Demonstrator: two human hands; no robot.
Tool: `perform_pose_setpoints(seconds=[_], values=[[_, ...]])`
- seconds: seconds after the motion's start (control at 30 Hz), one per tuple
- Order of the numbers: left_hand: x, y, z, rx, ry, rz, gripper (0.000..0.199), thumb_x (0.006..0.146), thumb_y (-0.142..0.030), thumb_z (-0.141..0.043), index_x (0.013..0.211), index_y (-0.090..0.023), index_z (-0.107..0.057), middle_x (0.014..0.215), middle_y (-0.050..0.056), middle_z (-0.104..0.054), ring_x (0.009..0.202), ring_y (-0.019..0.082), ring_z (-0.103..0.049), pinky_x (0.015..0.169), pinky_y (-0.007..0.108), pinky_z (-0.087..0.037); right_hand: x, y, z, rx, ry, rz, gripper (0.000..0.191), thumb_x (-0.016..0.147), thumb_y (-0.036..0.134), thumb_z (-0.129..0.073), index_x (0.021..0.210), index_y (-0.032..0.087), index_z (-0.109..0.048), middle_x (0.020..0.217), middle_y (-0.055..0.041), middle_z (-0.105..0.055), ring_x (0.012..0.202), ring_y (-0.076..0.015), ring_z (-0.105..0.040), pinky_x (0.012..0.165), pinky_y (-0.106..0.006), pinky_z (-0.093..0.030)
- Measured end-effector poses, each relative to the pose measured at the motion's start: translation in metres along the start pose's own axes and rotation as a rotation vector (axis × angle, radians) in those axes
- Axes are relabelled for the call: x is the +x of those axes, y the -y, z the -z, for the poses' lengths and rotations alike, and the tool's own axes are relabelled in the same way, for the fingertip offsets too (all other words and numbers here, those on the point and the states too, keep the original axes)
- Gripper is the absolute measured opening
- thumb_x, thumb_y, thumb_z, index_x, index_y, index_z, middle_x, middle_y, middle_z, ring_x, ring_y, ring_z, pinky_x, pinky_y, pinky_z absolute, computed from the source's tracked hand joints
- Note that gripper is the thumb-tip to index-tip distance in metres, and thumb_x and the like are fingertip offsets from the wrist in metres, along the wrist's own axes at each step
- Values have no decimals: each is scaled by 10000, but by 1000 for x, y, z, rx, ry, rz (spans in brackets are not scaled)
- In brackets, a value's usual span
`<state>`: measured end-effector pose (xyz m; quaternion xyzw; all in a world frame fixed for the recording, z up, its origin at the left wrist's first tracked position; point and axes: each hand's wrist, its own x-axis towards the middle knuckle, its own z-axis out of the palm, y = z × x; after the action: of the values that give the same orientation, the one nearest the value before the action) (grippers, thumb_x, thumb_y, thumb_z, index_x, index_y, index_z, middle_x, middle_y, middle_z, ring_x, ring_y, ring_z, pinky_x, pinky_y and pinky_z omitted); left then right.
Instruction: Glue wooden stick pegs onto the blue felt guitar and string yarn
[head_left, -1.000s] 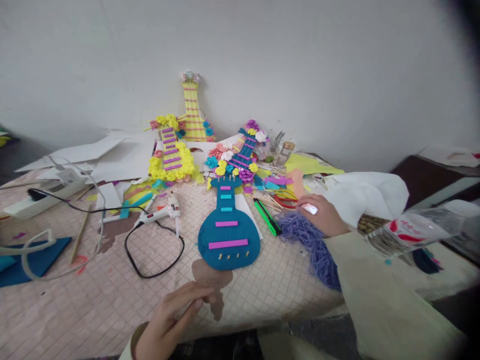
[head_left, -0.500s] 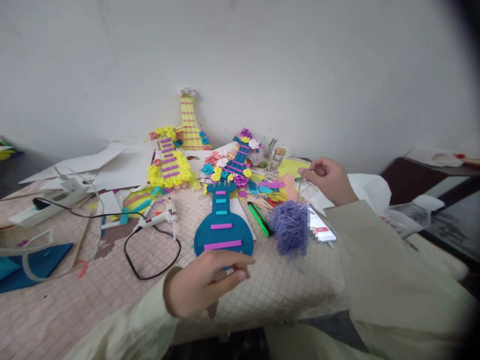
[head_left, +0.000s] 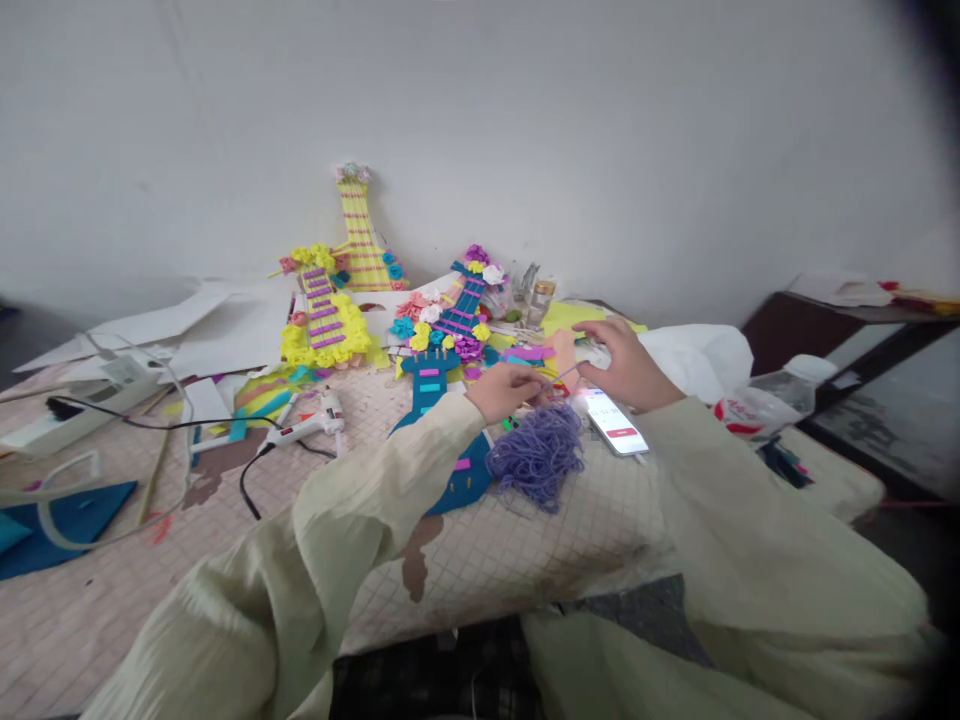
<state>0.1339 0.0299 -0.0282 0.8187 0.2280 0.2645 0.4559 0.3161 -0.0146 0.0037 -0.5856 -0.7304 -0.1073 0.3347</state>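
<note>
A loose purple yarn bundle (head_left: 538, 458) lies on the table in front of me. Above it, my left hand (head_left: 508, 390) pinches a yarn strand (head_left: 564, 373) that stretches across to my right hand (head_left: 626, 365). The right hand grips the strand's other side, its index finger raised away from the thumb. Partly under my left forearm is a blue lute-shaped cutout (head_left: 459, 490) with purple and turquoise strips and small pegs; the sleeve hides its middle. The yarn bundle overlaps its right edge.
A lit phone (head_left: 616, 422) lies right of the yarn. On the left are a white glue gun (head_left: 307, 425), its black cord and a power strip (head_left: 82, 405). Decorated yellow (head_left: 324, 310) and blue (head_left: 461, 305) instruments stand at the back, near paper scraps and a glass jar (head_left: 540, 300).
My left hand has moved up and right from the blue cutout to the yarn strand. The right hand has come slightly lower and left. The yarn bundle now overlaps the cutout.
</note>
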Motion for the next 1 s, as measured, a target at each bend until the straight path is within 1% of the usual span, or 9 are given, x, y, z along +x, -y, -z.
perform_pose_setpoints(seconds=[0.1, 0.17, 0.23, 0.3, 0.4, 0.5, 0.7, 0.87, 1.0], values=[[2, 10, 4, 29, -14, 15, 268, 817, -120, -379, 962, -39, -589, 790, 105, -669, 677, 127, -621, 613, 245, -495, -39, 19, 2, 41, -21, 55, 531, 684, 202, -548, 1197, 154, -419, 1103, -125, -436, 1044, -258, -445, 880, -386, -387], [1, 16, 5, 66, -21, 0, 261, 805, -120, -401, 975, -59, -590, 870, 108, -669, 769, 139, -620, 689, 261, -491, -75, 42, -6, 119, 34, 29, 401, 741, 205, -521, 1136, 188, -457, 966, -81, -514, 906, -213, -514, 800, -344, -434], [-1, 21, 5, 120, -16, -23, 264, 789, -115, -427, 994, -76, -589, 935, 104, -661, 849, 150, -604, 770, 280, -469, -110, 61, -24, 182, 181, -18, 191, 788, 237, -497, 972, 211, -538, 795, -40, -556, 764, -186, -547, 710, -321, -458], [-5, 24, 5, 181, 18, -44, 263, 777, -117, -444, 991, -86, -594, 949, 97, -659, 868, 156, -595, 803, 288, -454, -139, 72, -49, 166, 367, -72, 140, 785, 285, -521, 891, 216, -582, 836, -56, -578, 787, -209, -558, 710, -350, -462], [-14, 24, 7, 271, 122, -74, 253, 777, -148, -466, 984, -100, -604, 944, 85, -663, 852, 159, -600, 788, 278, -454, -163, 72, -81, 189, 416, -153, 118, 798, 266, -503, 809, 201, -601, 817, -70, -581, 783, -228, -552, 702, -378, -459], [-25, 23, 9, 354, 271, -120, 283, 774, -202, -509, 1023, -101, -599, 974, 97, -665, 866, 176, -610, 788, 281, -451, -164, 68, -87, 254, 361, -187, 181, 849, 235, -412, 776, 190, -571, 773, -60, -562, 738, -193, -537, 673, -343, -457], [-29, 20, -19, 510, 505, -240, 360, 690, -226, -635, 1034, -125, -601, 1012, 93, -654, 930, 198, -590, 830, 267, -424, -135, 63, -33, 736, 46, -343, 142, 849, 305, -439, 789, 205, -519, 736, -12, -518, 627, -131, -513, 612, -283, -450], [-7, 14, -56, 693, 476, -229, 216, 753, -241, -548, 925, -135, -624, 936, 108, -649, 895, 236, -586, 757, 308, -447, -106, 53, 18, 1108, -258, -403, 84, 821, 282, -507, 815, 219, -562, 840, -24, -605, 665, -145, -588, 677, -341, -467], [11, 15, -71, 845, 405, -144, 245, 772, -168, -500, 997, -164, -598, 1041, 116, -609, 973, 269, -557, 753, 371, -459, -89, 42, 66, 1135, -572, -253, 75, 784, 245, -568, 742, 193, -601, 718, -8, -588, 685, -132, -585, 684, -310, -471]])
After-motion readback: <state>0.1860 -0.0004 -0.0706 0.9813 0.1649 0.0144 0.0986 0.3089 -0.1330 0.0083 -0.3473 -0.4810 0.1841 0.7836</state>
